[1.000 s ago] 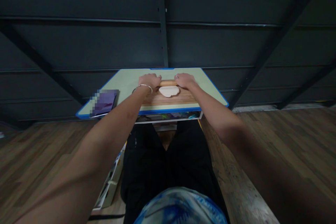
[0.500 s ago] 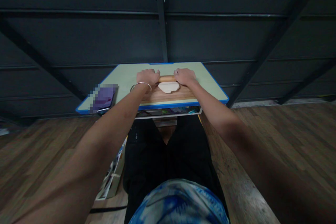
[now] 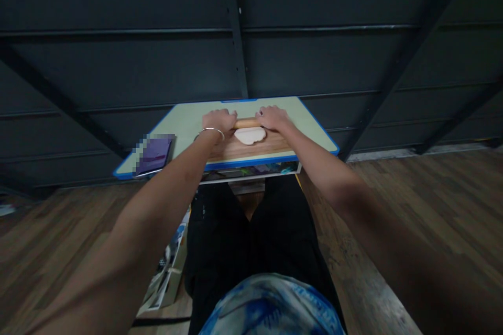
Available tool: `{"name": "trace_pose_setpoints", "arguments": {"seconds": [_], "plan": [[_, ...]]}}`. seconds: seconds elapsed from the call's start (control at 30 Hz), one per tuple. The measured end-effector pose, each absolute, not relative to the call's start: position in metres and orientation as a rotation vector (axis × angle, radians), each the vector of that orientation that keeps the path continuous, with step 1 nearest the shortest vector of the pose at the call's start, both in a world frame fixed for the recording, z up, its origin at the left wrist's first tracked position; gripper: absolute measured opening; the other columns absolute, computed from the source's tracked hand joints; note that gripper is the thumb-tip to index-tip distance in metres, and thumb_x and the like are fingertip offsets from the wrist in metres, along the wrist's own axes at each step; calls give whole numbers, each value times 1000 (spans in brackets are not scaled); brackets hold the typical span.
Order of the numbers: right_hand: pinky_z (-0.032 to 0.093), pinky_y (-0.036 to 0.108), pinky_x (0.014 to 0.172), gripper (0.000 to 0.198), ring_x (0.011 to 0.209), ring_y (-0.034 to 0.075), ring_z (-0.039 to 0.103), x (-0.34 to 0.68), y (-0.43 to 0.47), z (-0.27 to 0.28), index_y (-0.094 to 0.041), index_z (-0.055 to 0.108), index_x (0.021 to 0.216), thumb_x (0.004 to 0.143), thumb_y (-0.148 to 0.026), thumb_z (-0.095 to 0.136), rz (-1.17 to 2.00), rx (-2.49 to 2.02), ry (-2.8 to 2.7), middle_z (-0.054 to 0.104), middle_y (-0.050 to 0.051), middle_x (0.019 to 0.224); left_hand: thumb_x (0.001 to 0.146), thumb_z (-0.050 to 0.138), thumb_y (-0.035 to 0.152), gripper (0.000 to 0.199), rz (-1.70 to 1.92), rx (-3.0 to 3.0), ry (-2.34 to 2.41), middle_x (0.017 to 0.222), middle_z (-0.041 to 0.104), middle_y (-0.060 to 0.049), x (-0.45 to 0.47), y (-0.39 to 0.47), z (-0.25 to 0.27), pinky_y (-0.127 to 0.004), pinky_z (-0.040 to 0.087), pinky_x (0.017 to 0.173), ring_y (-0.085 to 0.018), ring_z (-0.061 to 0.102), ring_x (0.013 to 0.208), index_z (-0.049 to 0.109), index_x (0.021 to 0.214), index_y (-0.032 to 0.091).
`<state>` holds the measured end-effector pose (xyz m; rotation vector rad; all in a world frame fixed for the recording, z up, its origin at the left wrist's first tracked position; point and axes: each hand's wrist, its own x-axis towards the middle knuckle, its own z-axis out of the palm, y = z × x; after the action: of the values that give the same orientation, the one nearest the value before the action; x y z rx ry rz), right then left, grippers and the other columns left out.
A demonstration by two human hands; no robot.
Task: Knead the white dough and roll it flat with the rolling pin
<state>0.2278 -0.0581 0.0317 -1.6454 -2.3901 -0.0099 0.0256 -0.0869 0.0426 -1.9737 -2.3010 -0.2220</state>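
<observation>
Head view: two bare hands at work on a pale green, blue-edged tabletop (image 3: 196, 111). The left hand (image 3: 219, 120), with a metal bangle (image 3: 215, 130) at its wrist, is curled over one end of a wooden rolling pin (image 3: 247, 123); the right hand (image 3: 274, 117) grips the other end, leaving the middle of the pin bare. The dough (image 3: 250, 136), a flattened white piece with an uneven, lobed near edge, lies on a wooden board (image 3: 241, 152), on the person's side of the pin; whether its far edge touches the pin cannot be told. A flat purple object (image 3: 156, 153), partly pixelated, rests near the tabletop's left corner. The step in hand is judged to be rolling out the dough, with the pin at the far end of a stroke; the next move would call for drawing it back towards the body under even pressure from both hands. Compared with half a second earlier, the tabletop appears slightly lower and farther left, consistent with a small head movement; both grips, the pin's place beyond the dough and the dough's general outline are little changed.
</observation>
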Motion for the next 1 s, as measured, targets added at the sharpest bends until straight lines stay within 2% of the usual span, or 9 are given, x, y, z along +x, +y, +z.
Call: {"name": "trace_pose_setpoints", "arguments": {"seconds": [0.2,0.37,0.73,1.0], "plan": [[49,48,107,59,130,37,64,227,-51,33,-16,74,138,110,-53,37,35,-1688,-2409,70,19,144,103,29,58,70,-255,-1957,-2318,135,73,-23,24,-83,41,-49,51,101,-40,68,123,76,132,15],[51,47,103,59,126,36,67,226,-50,35,-17,74,139,110,-50,35,41,-1703,-2418,70,19,143,104,29,57,69,-299,-1966,-2324,135,73,-24,24,-85,40,-50,50,101,-41,67,123,76,131,15],[48,52,105,58,128,38,65,226,-54,35,-17,75,138,108,-47,35,21,-1715,-2410,69,20,145,105,28,54,66,-320,-1992,-2321,136,72,-24,27,-95,41,-51,49,100,-40,66,123,75,132,16],[49,50,105,58,129,37,66,226,-53,34,-17,75,137,108,-48,34,29,-1710,-2405,69,19,146,105,28,54,66,-308,-2003,-2313,137,72,-23,26,-95,40,-48,49,100,-38,67,123,75,132,16]]}}
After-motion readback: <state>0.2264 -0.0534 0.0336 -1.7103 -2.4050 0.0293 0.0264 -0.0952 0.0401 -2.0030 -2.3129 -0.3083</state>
